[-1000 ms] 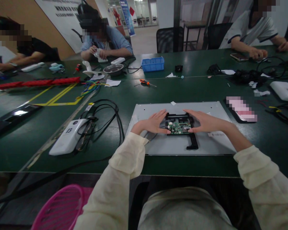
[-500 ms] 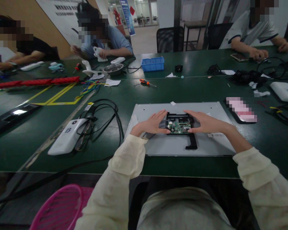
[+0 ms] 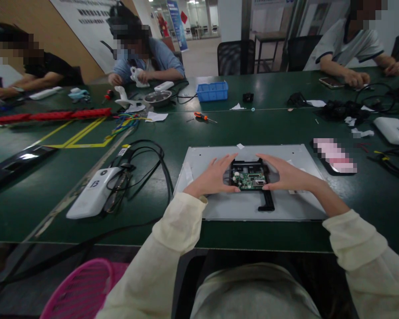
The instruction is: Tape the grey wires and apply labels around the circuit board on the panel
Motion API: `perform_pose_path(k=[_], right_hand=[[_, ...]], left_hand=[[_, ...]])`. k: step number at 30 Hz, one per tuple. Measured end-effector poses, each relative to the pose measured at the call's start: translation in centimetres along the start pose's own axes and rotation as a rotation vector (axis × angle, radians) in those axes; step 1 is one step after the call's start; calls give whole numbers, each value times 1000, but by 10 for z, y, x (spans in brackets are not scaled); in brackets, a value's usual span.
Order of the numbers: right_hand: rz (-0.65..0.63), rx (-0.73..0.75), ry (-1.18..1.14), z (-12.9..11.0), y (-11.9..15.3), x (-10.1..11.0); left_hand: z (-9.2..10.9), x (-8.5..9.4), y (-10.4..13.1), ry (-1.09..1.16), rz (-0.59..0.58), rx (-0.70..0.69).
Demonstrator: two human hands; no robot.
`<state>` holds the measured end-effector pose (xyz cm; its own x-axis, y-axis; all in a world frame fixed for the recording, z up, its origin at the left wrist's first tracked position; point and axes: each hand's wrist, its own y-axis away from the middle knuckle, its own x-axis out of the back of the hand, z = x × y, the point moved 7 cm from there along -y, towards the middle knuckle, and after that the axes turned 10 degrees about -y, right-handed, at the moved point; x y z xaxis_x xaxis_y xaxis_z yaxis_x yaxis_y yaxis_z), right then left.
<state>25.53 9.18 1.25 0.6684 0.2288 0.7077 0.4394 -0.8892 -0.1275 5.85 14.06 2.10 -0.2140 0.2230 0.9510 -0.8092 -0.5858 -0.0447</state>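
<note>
Both hands [image 3: 216, 176] [image 3: 287, 174], spread wide, flank a black frame [image 3: 248, 168] holding a green circuit board [image 3: 251, 180].

Beyond the far edge of the green table [image 3: 269, 126] stand black chairs [image 3: 236, 57], a desk [image 3: 271, 34] and a brown wall [image 3: 53, 35].

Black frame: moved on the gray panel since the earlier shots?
No. The black frame sits in the same spot on the gray panel, no nearer to its edges.
</note>
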Motion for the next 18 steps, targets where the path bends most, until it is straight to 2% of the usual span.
perform_pose_path(k=[9,18], right_hand=[[22,-2,59,-11,-1,-1],[-46,-5,175,-15,-5,-7]], left_hand=[[1,-1,0,-21,57,-16],[-5,6,3,60,50,12]])
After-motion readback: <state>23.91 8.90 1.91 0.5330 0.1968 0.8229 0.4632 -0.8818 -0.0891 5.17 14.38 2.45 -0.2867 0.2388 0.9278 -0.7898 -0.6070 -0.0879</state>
